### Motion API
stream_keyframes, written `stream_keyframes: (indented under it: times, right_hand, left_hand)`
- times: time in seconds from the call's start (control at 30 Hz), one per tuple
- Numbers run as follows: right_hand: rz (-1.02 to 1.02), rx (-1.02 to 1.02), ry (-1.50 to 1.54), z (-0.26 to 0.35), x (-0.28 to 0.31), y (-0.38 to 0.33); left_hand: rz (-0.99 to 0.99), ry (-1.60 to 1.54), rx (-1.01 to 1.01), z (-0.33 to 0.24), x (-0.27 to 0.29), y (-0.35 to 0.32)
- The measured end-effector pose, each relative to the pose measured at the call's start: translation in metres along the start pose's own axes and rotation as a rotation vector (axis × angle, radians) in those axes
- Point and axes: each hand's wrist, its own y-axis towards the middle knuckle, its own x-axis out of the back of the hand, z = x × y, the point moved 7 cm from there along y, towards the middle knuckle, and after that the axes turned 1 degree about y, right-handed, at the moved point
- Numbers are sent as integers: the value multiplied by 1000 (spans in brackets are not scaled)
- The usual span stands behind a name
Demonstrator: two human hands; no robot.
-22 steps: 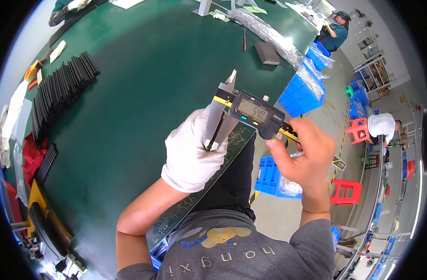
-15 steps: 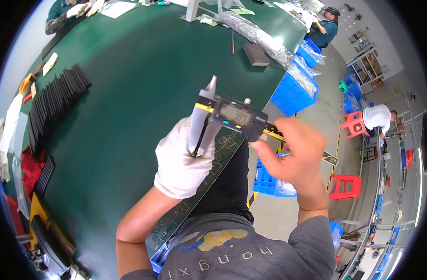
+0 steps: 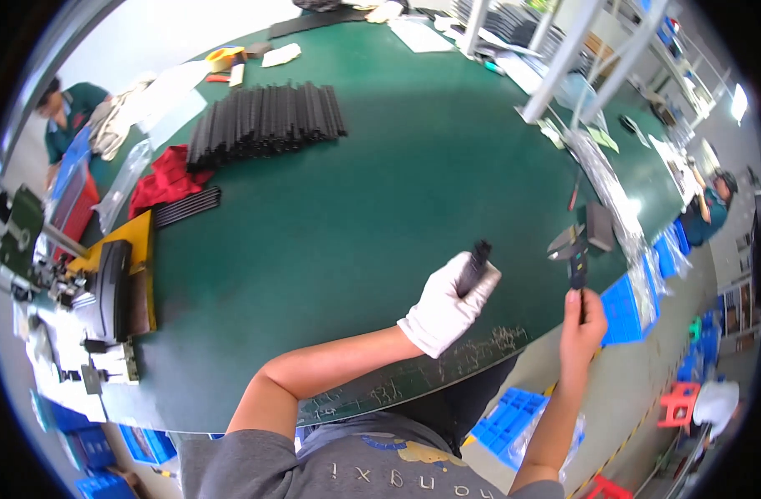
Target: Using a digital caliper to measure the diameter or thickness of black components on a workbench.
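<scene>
Left hand, in a white knitted glove: is curling its fingers and thumb around a narrow black piece, which is pointing up out of the grip above the near edge of a dark green tabletop; whether one bar or several, the blur is not letting one tell. Right hand, bare: is pinching a black-bodied digital caliper between thumb and fingers, near the table's right-hand edge; the caliper is standing apart from the black piece, just beside a dark brown rectangular block. Stock, main lot: a long, close-set row of slim black strips is lying across the table's far left part. Stock, small lot: a few slim black strips are lying side by side next to a crumpled red cloth. Progress, as judged: nothing is showing between the caliper's jaws, so no piece appears to be undergoing gauging at this instant; both lots are lying untouched by either hand, and which is counting as finished and which as remaining, the view is not revealing. Any reading on the caliper is staying illegible.
</scene>
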Motion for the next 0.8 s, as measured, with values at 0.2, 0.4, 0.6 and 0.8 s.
stream_keyframes:
  times: [0.2, 0.4, 0.6, 0.8]
  right_hand:
    - [110, -54, -199, -36, -46, -26]
    - [-5, -23, -468, -27, -54, -34]
    - [-16, -26, -466, -27, -56, -37]
    - [21, -58, -479, -26, -58, -40]
  left_hand:
    - [-295, 21, 514, 13, 102, 56]
    - [-280, 790, 588, -39, 221, 166]
    - [-503, 1402, 625, -48, 321, 257]
    - [-565, 1713, 546, -54, 331, 270]
